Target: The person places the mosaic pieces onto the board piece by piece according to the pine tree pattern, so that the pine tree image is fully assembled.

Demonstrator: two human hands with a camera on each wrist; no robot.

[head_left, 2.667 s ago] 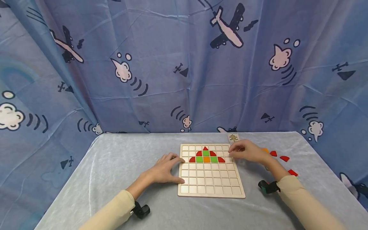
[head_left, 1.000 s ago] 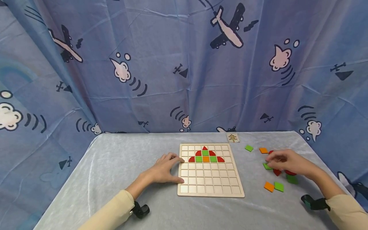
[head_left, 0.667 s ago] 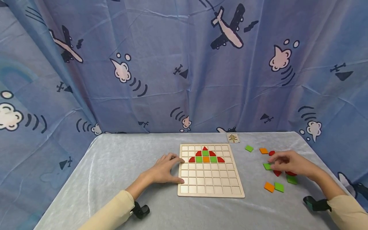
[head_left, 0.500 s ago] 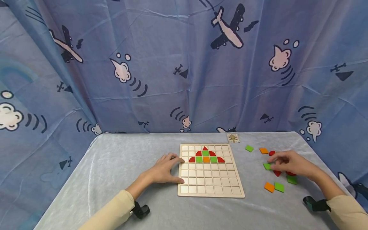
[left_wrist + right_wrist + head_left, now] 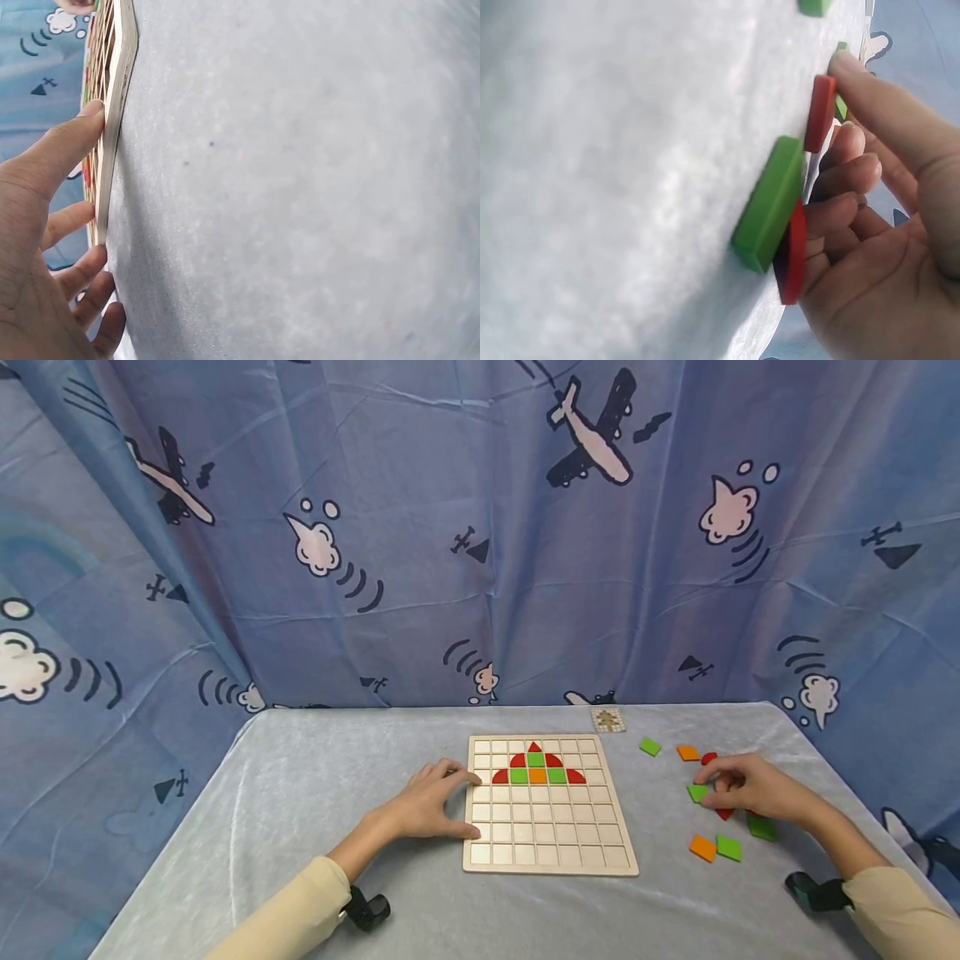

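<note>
A pale wooden grid board (image 5: 551,827) lies mid-table, its upper squares bearing red, green and orange tiles in a stepped, tree-like shape. Along its left edge, my left hand (image 5: 427,802) rests with thumb and index finger spread, their tips touching the rim (image 5: 112,127). To the right of the board, my right hand (image 5: 757,789) has thumb and index finger at a green square tile (image 5: 697,792), pinching it at its edges. In the right wrist view the thumb (image 5: 847,66) lies against that tile, while the index fingertip is hidden.
Loose tiles lie about the right hand: an orange one (image 5: 687,752), green ones such as this square (image 5: 728,847), another orange square (image 5: 702,847) and red pieces, like this one (image 5: 821,112). A small tree-pattern card (image 5: 607,720) is at the back, before the blue curtain (image 5: 420,527).
My right hand has gone from the board's upper right side out to the loose tiles, then slid slightly left so its fingertips close about a green square. The left hand stays put.
</note>
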